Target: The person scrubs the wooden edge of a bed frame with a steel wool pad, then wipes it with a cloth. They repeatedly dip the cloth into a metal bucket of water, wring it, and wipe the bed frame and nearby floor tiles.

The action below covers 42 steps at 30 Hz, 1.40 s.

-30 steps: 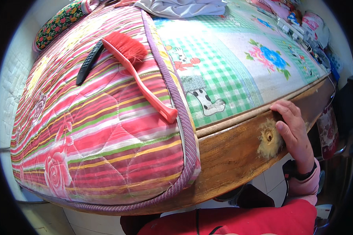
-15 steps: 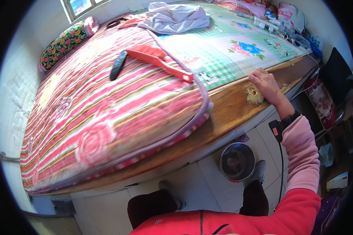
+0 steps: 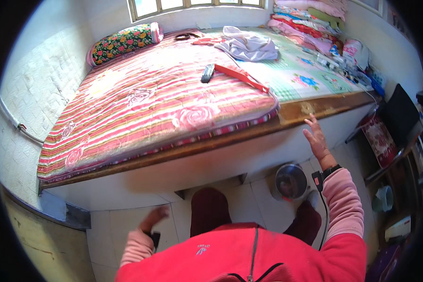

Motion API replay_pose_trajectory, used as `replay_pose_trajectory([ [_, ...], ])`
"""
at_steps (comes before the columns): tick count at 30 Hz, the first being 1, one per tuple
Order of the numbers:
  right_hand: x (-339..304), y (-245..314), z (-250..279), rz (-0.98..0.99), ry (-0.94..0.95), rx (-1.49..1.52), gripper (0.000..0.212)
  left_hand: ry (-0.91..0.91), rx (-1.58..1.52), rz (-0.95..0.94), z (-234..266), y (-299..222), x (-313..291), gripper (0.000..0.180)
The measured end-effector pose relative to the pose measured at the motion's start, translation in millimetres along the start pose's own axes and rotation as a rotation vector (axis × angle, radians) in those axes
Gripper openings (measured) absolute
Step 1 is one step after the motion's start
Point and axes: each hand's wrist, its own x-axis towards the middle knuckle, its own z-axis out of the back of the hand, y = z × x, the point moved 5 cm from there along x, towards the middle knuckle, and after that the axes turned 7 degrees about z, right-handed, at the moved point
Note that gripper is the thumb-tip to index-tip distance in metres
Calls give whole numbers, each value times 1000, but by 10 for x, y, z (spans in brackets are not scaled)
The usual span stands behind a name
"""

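My right hand [image 3: 317, 140] is in front of the bed's wooden edge [image 3: 293, 116], fingers spread and nothing in them. It looks apart from the wood. My left hand [image 3: 154, 217] is low beside my left leg, above the floor tiles; motion smears its fingers. A red bed brush [image 3: 242, 77] lies on the striped pink mattress pad [image 3: 160, 98]. Against its far end lies a short black object [image 3: 207, 74] whose kind I cannot make out. Neither hand touches them.
A metal bucket [image 3: 278, 175] stands on the floor by my right foot. A rolled flowered quilt [image 3: 126, 43], crumpled grey cloth [image 3: 251, 46] and folded bedding [image 3: 310, 19] lie on the bed. At right are a chair [image 3: 399, 115] and a pale green container [image 3: 383, 198].
My right hand has come off the wooden edge and opened. My left hand has come into view at lower left. The view has shifted, showing more window and bedding.
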Motion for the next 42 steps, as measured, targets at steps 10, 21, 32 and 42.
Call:
replay_pose_trajectory([
  [10, -1532, 1288, 864, -38, 66, -177, 36, -675, 357, -501, 2517, -2737, 863, 40],
  [21, -3036, 658, 1617, -476, -111, -173, 32, -482, 366, -135, 2795, -2333, 1739, 75],
  [32, -3848, -145, 717, -692, -160, 65, 25, -566, 553, -83, 2630, -2247, 1787, 70],
  [42, -3013, -97, 497, -569, -147, 171, 27, -708, 592, -357, 2605, -2394, 1744, 68],
])
